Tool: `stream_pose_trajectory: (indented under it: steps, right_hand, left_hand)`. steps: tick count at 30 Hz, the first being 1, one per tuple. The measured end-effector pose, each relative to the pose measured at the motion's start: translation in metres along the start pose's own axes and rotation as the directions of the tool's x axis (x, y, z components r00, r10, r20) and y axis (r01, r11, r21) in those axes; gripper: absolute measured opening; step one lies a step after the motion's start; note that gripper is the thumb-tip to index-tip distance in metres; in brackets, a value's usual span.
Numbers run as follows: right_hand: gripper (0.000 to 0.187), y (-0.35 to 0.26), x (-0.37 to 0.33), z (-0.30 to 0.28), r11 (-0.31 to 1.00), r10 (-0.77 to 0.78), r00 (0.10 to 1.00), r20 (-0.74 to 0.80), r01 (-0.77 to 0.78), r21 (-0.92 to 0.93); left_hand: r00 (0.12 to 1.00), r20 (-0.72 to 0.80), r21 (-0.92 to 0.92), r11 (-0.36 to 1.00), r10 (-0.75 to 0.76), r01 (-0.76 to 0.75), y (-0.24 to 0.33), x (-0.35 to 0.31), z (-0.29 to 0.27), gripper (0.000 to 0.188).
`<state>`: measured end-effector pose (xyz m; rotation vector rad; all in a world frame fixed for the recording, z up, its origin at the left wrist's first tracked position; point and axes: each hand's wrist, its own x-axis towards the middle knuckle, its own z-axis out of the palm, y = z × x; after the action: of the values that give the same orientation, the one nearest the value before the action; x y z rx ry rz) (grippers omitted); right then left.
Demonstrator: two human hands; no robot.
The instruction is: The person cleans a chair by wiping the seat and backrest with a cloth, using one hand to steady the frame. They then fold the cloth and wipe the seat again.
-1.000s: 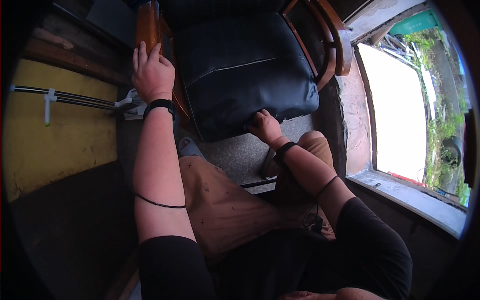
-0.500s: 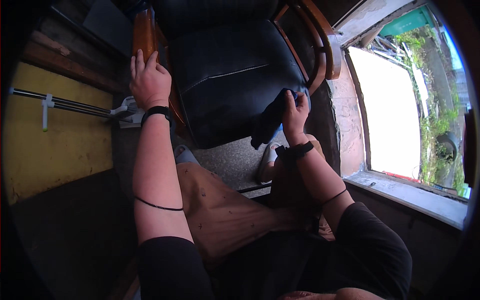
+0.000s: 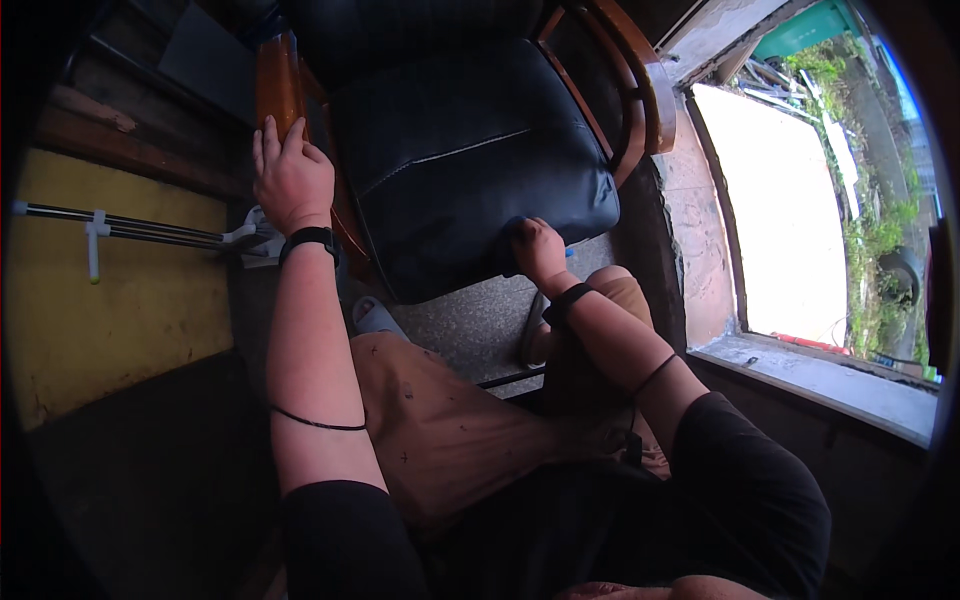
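Note:
A black leather armchair [image 3: 450,110] with brown wooden arms faces me, white stitching across its padded seat. My left hand [image 3: 293,180] lies on the front end of the left wooden armrest [image 3: 278,85], its fingers stretched out along the top. Bunched in my right hand [image 3: 541,250] is a dark blue cloth [image 3: 513,250], pressed against the front edge of the seat, right of its middle. Most of the cloth is hidden by the hand and blends into the black leather. The right armrest [image 3: 655,105] stands free of both hands.
To the left, a folding rack with dark rods [image 3: 150,227] stands by a yellow panel [image 3: 120,300]. A window sill [image 3: 820,385] and a bright opening onto plants lie at the right. My slippered feet are on the speckled floor [image 3: 450,335] under the seat's front.
My right hand has moved left and toward me, taking the cloth from the seat's right front corner to its front edge. My left hand stays on the armrest.

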<state>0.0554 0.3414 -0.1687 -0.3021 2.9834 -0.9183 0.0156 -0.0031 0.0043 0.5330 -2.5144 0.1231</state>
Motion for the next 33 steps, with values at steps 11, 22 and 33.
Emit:
stream_pose_trajectory:
  steps: [11, 22, 33]
  right_hand:
    - [0.017, -0.037, -0.054, 0.032, 0.991, -0.117, 0.857, 0.502, 0.070, 0.111]
    - [0.030, 0.044, 0.023, -0.057, 0.727, 0.637, 0.712, -0.294, -0.429, 0.535]
    - [0.010, 0.225, 0.055, -0.137, 0.443, 0.759, 0.650, 0.027, -0.547, 0.710]
  left_hand:
    - [1.000, 0.016, -0.022, 1.000, 0.010, -0.010, 0.007, 0.004, -0.002, 0.032]
    - [0.998, 0.013, -0.030, 0.998, 0.061, -0.060, 0.005, 0.003, -0.007, 0.032]
    - [0.996, 0.019, -0.101, 0.992, 0.084, -0.082, 0.031, 0.008, 0.000, 0.034]
